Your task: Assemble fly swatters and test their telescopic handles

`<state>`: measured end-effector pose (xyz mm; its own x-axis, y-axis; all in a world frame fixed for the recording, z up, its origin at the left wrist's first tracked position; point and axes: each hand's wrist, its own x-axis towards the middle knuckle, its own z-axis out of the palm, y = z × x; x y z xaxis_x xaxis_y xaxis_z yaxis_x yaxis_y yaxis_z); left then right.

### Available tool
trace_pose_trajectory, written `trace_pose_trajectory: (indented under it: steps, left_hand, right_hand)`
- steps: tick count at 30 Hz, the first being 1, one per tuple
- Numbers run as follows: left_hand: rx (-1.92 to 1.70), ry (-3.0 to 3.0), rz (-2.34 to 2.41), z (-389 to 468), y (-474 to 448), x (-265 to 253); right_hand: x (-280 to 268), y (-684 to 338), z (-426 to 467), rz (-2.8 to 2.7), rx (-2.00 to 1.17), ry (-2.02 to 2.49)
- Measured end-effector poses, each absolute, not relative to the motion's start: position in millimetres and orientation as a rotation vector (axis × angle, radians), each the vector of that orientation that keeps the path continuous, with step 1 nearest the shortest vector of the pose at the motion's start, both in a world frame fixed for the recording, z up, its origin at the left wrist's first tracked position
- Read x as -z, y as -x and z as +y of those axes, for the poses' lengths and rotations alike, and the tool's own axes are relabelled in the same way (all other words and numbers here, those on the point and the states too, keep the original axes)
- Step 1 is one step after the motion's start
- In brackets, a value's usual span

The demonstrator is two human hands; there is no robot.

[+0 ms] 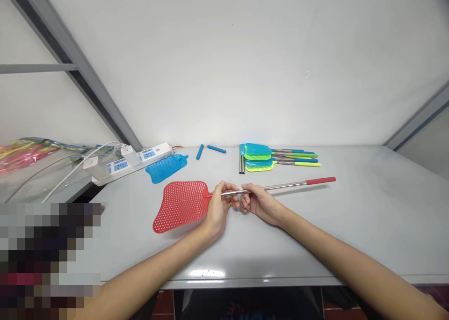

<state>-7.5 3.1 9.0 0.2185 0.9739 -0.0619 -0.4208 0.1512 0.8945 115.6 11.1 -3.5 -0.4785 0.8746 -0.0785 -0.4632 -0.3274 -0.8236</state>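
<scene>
A red fly swatter [185, 203] with a perforated head, a metal telescopic rod and a red grip [321, 180] is held level above the table. My left hand [221, 205] closes on the rod close to the swatter's head. Beside it, my right hand [257, 200] pinches the same rod a little further along. The red grip points to the right, free of both hands. Blue swatter heads [166, 168] lie to the left behind the red head. Two loose blue grips [216, 149] rest near the wall.
Several finished-looking swatters [257, 151] in blue and green are stacked at the back, beside bare metal tubes [242, 165]. A white power strip [133, 163] with plugs and cables runs along the left. Plastic-wrapped colourful items [31, 156] lie further left. The table's front edge [245, 282] is close.
</scene>
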Motion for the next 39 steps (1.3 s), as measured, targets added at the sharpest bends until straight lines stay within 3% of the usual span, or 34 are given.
trace_pose_trajectory:
  steps: [39]
  left_hand:
    - [-1.141, -1.004, 0.758, 0.3, 3.7, -13.1]
  right_hand:
    - [-0.4, -115.8, 10.7, -1.005, -1.940, 0.597]
